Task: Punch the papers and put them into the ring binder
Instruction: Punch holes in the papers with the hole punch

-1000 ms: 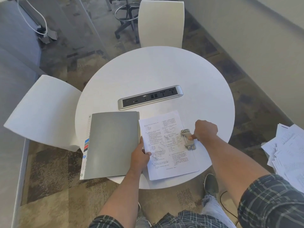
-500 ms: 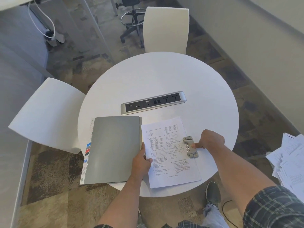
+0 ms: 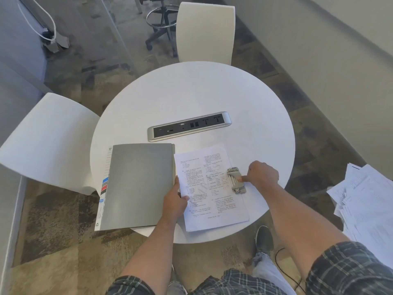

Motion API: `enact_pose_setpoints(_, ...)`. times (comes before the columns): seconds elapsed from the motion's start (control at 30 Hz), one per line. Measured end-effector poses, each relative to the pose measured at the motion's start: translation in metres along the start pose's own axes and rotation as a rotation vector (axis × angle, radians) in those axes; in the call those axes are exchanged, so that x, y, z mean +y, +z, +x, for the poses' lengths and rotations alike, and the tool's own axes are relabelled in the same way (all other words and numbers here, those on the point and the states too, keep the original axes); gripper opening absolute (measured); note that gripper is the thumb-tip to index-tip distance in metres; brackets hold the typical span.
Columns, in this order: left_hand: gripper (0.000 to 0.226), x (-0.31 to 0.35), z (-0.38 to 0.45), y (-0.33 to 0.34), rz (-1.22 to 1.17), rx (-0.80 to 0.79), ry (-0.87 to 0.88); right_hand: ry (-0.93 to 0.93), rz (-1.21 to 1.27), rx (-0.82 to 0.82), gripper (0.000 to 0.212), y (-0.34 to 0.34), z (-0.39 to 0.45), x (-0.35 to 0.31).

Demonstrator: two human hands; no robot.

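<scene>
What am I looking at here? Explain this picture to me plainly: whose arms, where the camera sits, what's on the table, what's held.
No machine here: a person wears a camera on the head, looking down at their own arms. On the round white table lie a closed grey binder, printed papers and a built-in socket strip. The left hand grips the papers' left edge. The right hand holds a small metal punch at their right edge. White chairs stand around; more papers are piled at the far right.
</scene>
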State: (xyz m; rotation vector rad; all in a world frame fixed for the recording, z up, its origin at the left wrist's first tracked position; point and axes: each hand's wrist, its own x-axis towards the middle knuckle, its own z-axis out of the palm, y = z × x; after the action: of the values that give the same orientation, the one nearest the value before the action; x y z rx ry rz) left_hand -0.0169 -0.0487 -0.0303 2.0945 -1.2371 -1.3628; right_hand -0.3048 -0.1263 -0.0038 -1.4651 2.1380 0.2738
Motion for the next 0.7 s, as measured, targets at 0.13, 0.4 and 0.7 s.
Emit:
enact_pose_setpoints(0.13, 0.083, 0.0, -0.003, 0.0, 0.004, 0.011, 0.012, -0.021, 0.137, -0.067, 0.034, -0.002, -0.003, -0.004)
enact_pose_setpoints(0.4, 0.08, 0.003, -0.005, -0.001, -0.038, 0.002, 0.0, -0.003, 0.182, -0.044, 0.018, -0.005, -0.001, 0.004)
enact_pose_setpoints(0.7, 0.08, 0.008, -0.004, 0.0, -0.005, 0.003, -0.009, 0.09, 0.19, 0.132, 0.018, -0.024, 0.028, 0.027)
